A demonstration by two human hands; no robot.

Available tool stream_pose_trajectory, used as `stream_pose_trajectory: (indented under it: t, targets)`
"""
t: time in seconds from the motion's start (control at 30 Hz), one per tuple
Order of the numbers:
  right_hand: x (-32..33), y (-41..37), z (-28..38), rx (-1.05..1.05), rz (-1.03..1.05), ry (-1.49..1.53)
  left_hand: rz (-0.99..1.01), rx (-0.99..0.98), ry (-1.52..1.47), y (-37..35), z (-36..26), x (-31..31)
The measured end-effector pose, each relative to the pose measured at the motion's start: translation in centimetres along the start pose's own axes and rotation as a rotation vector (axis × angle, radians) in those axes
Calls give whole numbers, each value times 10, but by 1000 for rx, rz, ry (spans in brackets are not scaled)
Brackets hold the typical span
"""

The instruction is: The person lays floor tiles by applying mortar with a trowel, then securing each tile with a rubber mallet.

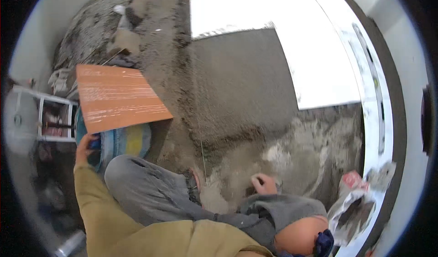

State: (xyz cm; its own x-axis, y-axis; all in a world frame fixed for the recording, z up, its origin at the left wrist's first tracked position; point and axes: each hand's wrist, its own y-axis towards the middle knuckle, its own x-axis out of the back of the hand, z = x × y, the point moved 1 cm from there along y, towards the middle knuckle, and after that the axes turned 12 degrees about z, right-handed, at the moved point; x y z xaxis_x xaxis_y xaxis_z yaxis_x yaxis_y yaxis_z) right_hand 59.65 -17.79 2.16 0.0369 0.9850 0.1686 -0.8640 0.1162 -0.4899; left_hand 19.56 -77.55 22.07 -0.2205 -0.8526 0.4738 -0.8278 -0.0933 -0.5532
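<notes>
An orange tile (121, 97) with shiny ribbed streaks lies tilted over a round blue and yellow item (127, 142) at the left. At the tile's near left corner my left hand (85, 148) is closed on its edge, beside something dark blue. My right hand (265, 184) is low over the ground in front of my bent right leg, its fingers curled. Whatever they may hold is too small to tell, and the wrist is hidden behind the grey trouser leg. Ahead lies a smoothed patch of grey mortar (244, 76), bordered by bright white tiles (319, 65).
A long level (376, 86) lies along the right wall. Near my right knee is an open white bag (353, 211). A mortar heap (93, 33) stands at the back left, above a white frame (57, 118). A thin string (203, 159) runs across the ground.
</notes>
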Motion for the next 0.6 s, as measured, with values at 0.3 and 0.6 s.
stream_pose_trajectory:
  t: [0.3, 0.6]
  targets:
    - [4, 7, -16, 11, 31, 80, 531, -606, -226, -128, -158, 11]
    - [-1, 9, -25, 129, -70, 69, 1197, -213, 240, -76, -239, -367]
